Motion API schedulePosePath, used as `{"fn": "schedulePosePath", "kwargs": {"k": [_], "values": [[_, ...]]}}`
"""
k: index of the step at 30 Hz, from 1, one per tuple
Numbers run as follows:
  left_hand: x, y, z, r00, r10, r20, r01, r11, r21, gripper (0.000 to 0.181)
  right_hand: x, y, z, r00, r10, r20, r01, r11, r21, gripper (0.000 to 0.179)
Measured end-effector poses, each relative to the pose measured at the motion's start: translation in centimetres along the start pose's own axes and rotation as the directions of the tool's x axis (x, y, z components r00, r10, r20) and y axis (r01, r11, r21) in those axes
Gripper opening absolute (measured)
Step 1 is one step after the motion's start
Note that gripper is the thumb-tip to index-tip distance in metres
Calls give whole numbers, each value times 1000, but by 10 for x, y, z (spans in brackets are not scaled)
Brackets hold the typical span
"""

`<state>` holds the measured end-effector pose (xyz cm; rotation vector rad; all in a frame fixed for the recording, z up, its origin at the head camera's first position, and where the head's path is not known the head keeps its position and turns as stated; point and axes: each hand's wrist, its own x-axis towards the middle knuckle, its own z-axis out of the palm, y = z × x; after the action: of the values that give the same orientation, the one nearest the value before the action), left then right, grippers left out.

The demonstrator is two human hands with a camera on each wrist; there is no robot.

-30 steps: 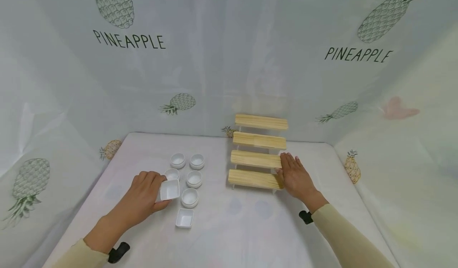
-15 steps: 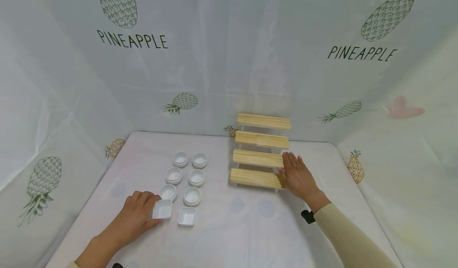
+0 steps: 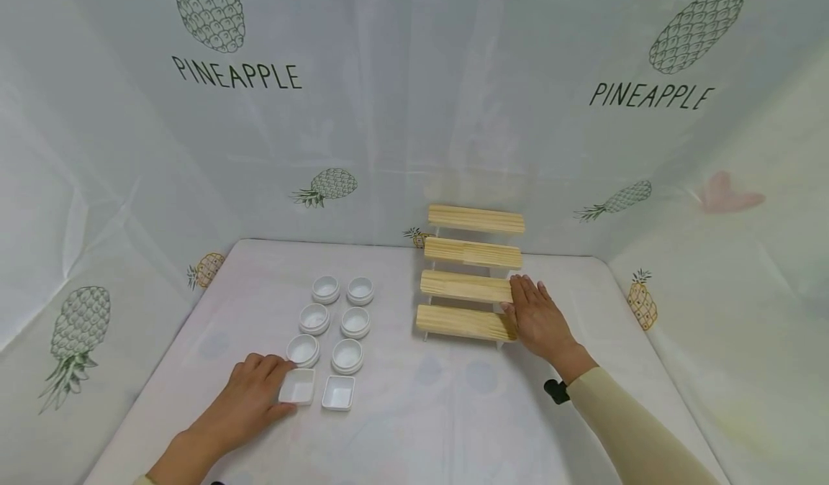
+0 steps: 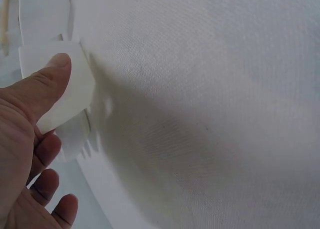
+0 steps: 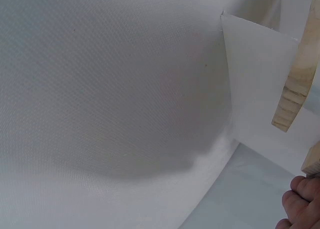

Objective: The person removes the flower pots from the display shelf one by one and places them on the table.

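Observation:
In the head view my left hand (image 3: 249, 399) pinches a small square white dish (image 3: 297, 387) between thumb and fingers, at the front of the left column of dishes. The left wrist view shows the thumb flat against the near wall of this dish (image 4: 75, 91), close over the cloth. Another square white dish (image 3: 339, 393) sits just right of it. My right hand (image 3: 540, 323) rests at the right end of a stepped rack with wooden boards (image 3: 466, 286), its fingers extended against the boards' ends. In the right wrist view, fingertips (image 5: 300, 196) show beside a board end.
Several round white bowls, one of them a front bowl (image 3: 347, 355), stand in two columns behind the square dishes. The rack has a white side panel (image 5: 260, 64). A white cloth covers the table (image 3: 414, 427), and a pineapple-print curtain (image 3: 414, 111) hangs around its back and sides.
My left hand has brought the square dish down and toward me, from over the round bowls to the front of the left column. The right hand stays at the rack.

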<state>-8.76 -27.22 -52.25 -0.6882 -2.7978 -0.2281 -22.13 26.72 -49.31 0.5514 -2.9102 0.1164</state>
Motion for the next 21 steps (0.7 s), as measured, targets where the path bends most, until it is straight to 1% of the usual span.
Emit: {"fn": "schedulePosePath", "kwargs": {"k": [4,8,13,16,18,21], "values": [[-1,-1,-1,1000,-6,-4,6,1000,12,66,1,-1,2,1000,1,-1,-1,1000,5,64],[-2,0,-2,1000,-5,-23,6,1000,20,68,1,0,3,1000,2,3,-2,1000,0,63],[0,2,-4,998,-20,-58,20,1000,-4,71,0,2,1,1000,8,5,-8,1000,6,63],[3,4,-5,995,-53,-82,50,998,-41,67,1,3,0,1000,10,5,-10,1000,14,63],[6,4,-9,991,-98,-92,91,993,-72,61,1,4,-1,1000,13,10,-13,1000,17,64],[15,2,-16,975,-169,-144,155,982,-106,52,-1,4,-4,999,25,24,-26,999,44,67]]}}
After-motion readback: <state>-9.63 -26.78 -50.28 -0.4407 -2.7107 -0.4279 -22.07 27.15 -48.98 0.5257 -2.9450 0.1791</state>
